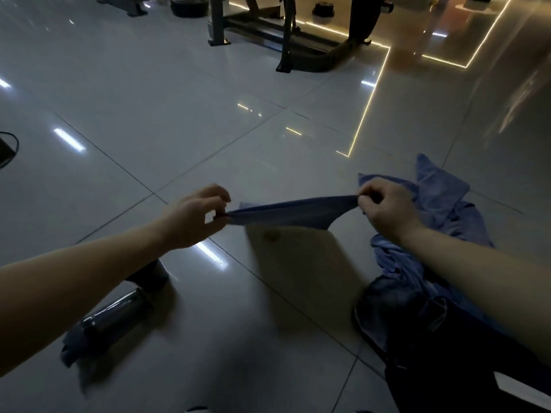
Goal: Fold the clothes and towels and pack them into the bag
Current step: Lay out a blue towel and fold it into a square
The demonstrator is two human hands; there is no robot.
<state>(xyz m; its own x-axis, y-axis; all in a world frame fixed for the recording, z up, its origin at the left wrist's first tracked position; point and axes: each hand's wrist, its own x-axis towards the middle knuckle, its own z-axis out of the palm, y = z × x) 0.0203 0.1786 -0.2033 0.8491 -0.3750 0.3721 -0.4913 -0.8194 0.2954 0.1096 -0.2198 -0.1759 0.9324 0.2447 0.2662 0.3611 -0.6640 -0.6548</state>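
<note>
A blue cloth (292, 211) hangs taut above the tiled floor (179, 114), stretched between both hands. The left hand (195, 217) pinches one end between thumb and fingertips. The right hand (384, 208), fingers curled, grips the other end. Just right of the cloth lies a rumpled blue towel heap (441, 204). A dark bottle (116, 315) lies on the floor below and left of the cloth.

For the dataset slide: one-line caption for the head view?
Left hand and right hand pinch a blue towel taut above the tiled floor, crumpled blue cloth nearby.

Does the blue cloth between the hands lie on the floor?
No, the left hand and right hand hold the cloth stretched above the floor.
</note>
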